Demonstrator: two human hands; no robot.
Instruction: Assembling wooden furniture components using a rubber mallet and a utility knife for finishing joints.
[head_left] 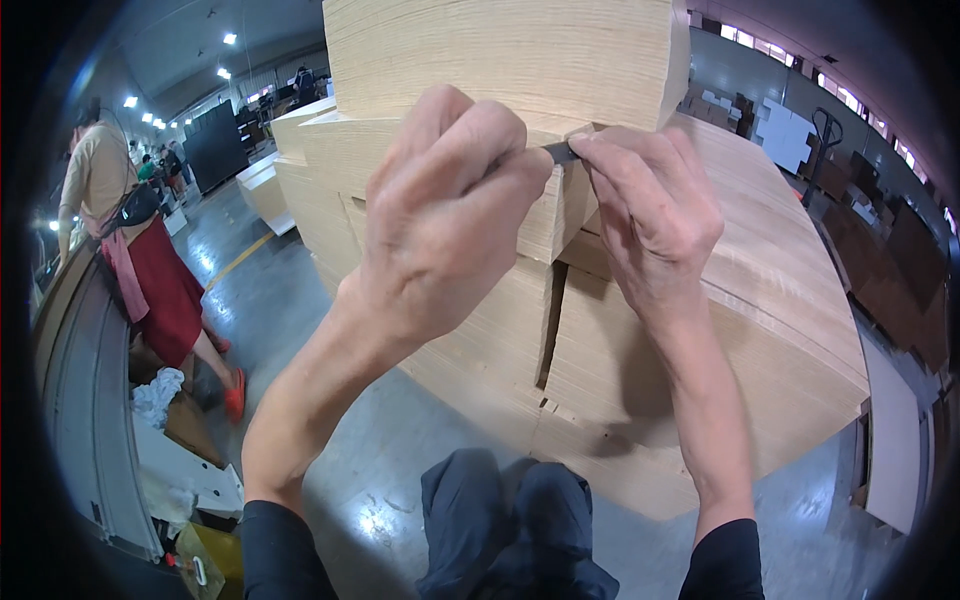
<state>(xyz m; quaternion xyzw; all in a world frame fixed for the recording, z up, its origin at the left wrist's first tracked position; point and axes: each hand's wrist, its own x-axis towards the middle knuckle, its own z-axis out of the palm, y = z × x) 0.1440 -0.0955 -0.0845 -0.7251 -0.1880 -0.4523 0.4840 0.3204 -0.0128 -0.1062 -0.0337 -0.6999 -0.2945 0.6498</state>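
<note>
Both my hands are raised before a stack of pale wood-grain blocks or panels (500, 60). A short, dark grey strip (562, 153) spans the gap between them; its exact kind cannot be made out. My left hand (445, 220) is closed, its thumb and curled fingers pinching the strip's left end. At the other end, the fingertips of my right hand (655, 205) pinch it too. Just behind the strip is a corner of a pale block (540, 215). Below it a dark vertical gap runs between two stacked parts. The left hand hides some of the stack's left side.
On the left a person in a red skirt (160, 290) stands beside a long metal-edged bench (80, 420). A white panel with holes (185, 470) lies near it. Dark brown boards (905, 290) and a pallet jack (825, 140) stand at the right. Grey shiny floor (380, 490) surrounds my legs.
</note>
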